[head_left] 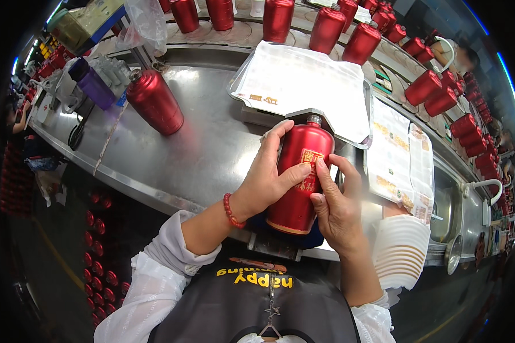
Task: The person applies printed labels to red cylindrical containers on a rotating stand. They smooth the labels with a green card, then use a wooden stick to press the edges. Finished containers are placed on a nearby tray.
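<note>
A glossy red bottle (292,207) with a short, narrow neck leans back at the front edge of a metal bench, its neck against a dark metal rest (310,112). Gold lettering (309,157) marks its front. My left hand (267,178) wraps round the bottle's left side, its thumb pressed onto the lettering. From the right, my right hand (339,207) grips the bottle, with a fingertip beside that thumb and its own thumb lower down. A blue pad (315,237) shows under the base. Behind the bottle, a tray (367,128) bears white sheets with gold print (303,77).
Another red bottle (154,103) stands left on the bench, near a purple bottle (94,84). Several red bottles (326,31) line a curved conveyor behind. Printed sheets (397,151), stacked white trays (402,251) and a sink (445,208) are at right. More bottles (100,248) stand low at left.
</note>
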The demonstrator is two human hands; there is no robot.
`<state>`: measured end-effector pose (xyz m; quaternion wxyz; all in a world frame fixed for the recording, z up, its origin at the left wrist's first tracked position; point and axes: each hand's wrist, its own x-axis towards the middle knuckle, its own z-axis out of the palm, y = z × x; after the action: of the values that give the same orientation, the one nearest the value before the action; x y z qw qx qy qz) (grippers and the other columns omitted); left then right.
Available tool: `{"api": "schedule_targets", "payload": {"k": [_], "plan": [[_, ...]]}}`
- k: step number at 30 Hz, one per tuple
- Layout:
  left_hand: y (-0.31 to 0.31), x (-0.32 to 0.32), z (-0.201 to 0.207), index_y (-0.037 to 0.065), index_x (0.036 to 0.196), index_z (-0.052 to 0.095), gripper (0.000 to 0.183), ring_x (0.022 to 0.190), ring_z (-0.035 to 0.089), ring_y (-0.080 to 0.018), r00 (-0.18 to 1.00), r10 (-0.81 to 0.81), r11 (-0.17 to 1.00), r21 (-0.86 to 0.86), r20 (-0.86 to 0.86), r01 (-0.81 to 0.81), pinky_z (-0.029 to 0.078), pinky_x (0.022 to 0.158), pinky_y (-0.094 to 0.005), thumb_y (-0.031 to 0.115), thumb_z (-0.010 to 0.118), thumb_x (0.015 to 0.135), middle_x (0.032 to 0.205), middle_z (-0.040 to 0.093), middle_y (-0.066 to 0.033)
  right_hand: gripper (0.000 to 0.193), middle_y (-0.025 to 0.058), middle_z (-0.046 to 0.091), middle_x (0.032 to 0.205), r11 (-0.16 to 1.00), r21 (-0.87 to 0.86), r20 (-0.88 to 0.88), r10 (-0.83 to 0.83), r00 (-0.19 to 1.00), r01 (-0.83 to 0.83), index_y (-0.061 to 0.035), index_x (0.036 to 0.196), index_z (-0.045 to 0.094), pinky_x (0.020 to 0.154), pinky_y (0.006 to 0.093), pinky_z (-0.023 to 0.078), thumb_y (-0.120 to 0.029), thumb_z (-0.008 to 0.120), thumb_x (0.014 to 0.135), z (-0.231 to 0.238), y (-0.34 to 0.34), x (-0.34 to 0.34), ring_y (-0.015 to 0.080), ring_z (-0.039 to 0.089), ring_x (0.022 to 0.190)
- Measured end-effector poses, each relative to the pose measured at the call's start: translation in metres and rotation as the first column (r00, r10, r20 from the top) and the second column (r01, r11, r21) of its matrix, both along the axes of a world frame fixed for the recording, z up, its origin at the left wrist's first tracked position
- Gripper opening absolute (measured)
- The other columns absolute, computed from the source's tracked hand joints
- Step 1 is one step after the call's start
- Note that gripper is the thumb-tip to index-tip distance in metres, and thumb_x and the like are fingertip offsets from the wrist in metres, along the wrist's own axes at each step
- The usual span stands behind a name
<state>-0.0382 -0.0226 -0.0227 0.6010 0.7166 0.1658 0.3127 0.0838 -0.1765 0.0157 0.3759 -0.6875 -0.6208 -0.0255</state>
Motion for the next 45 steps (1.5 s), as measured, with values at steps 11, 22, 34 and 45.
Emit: {"api": "schedule_targets", "payload": {"k": [11, 22, 34, 45], "plan": [[-0.004, -0.005, 0.005, -0.006, 0.151, 0.026, 0.085, 0.141, 0.037, -0.0329, 0.999, -0.027, 0.991, -0.131, 0.020, 0.030, 0.030, 0.118, -0.0403, 0.030, 0.074, 0.090, 0.149, 0.036, -0.0262, 0.044, 0.0221, 0.048, 0.138, 1.000, 0.003, -0.014, 0.008, 1.000, -0.008, -0.0040, 0.135, 0.063, 0.106, 0.0476, 0.042, -0.020, 0.069, 0.094, -0.002, 0.000, 0.001, 0.0403, 0.048, 0.125], [-0.002, -0.007, -0.002, -0.007, 0.152, 0.023, 0.088, 0.142, 0.035, -0.0311, 0.996, -0.045, 0.982, -0.181, 0.071, 0.057, 0.028, 0.119, -0.0406, 0.037, 0.071, 0.094, 0.151, 0.033, -0.0257, 0.045, 0.0218, 0.047, 0.138, 1.000, -0.007, -0.051, 0.018, 0.999, -0.019, -0.0057, 0.135, 0.063, 0.106, 0.0467, 0.042, -0.018, 0.070, 0.092, -0.003, 0.002, 0.000, 0.0401, 0.048, 0.127], [0.001, -0.003, -0.009, -0.004, 0.152, 0.026, 0.085, 0.137, 0.041, -0.0288, 0.994, -0.030, 0.979, -0.199, 0.109, 0.052, 0.031, 0.115, -0.0392, 0.039, 0.070, 0.094, 0.149, 0.038, -0.0240, 0.047, 0.0219, 0.046, 0.139, 0.999, -0.041, -0.096, 0.000, 0.995, -0.004, -0.0072, 0.139, 0.061, 0.108, 0.0455, 0.041, -0.018, 0.069, 0.094, -0.007, 0.001, 0.001, 0.0394, 0.047, 0.129], [0.012, -0.002, 0.003, -0.001, 0.153, 0.023, 0.072, 0.127, 0.050, -0.0178, 0.986, -0.109, 0.924, -0.352, 0.128, 0.148, 0.043, 0.106, -0.0309, 0.039, 0.057, 0.104, 0.142, 0.046, -0.0154, 0.049, 0.0207, 0.048, 0.140, 0.999, -0.032, -0.152, -0.028, 0.988, 0.024, -0.0099, 0.143, 0.058, 0.107, 0.0419, 0.042, -0.024, 0.067, 0.097, -0.013, -0.002, 0.010, 0.0367, 0.049, 0.127]]}}
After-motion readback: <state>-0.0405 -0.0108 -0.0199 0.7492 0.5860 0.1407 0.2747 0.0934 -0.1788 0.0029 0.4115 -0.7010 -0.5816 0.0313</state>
